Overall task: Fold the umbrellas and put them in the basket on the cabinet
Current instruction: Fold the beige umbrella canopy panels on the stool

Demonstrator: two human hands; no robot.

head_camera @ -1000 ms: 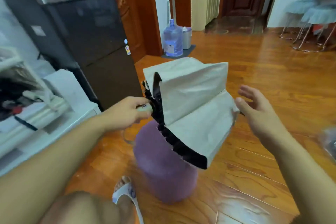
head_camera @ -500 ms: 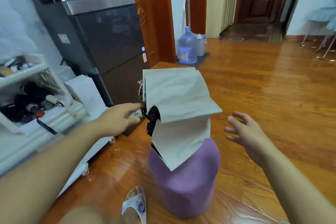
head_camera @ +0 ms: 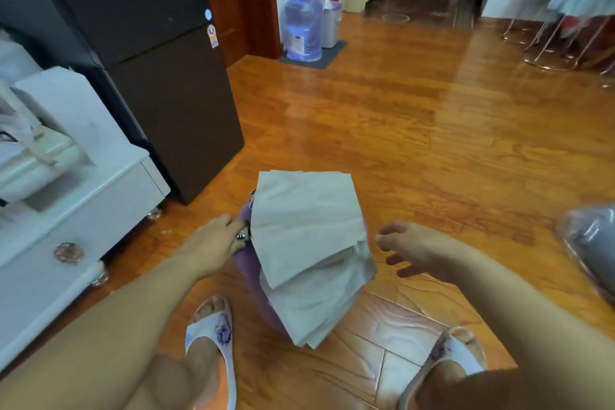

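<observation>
Left hand (head_camera: pixel 213 240) grips the umbrella (head_camera: pixel 309 253) at its handle end, fingers curled round it. Grey canopy folds hang just right of that hand, long axis slanting from the hand down toward the person's feet, loose tip pointing at the floor (head_camera: pixel 416 150). Right hand (head_camera: pixel 409 248) is apart from the fabric on its far side, fingers loosely spread, holding nothing. Purple stool (head_camera: pixel 248 263) sits under the umbrella, mostly hidden. White cabinet (head_camera: pixel 83 210) left of the left hand; no basket identifiable.
</observation>
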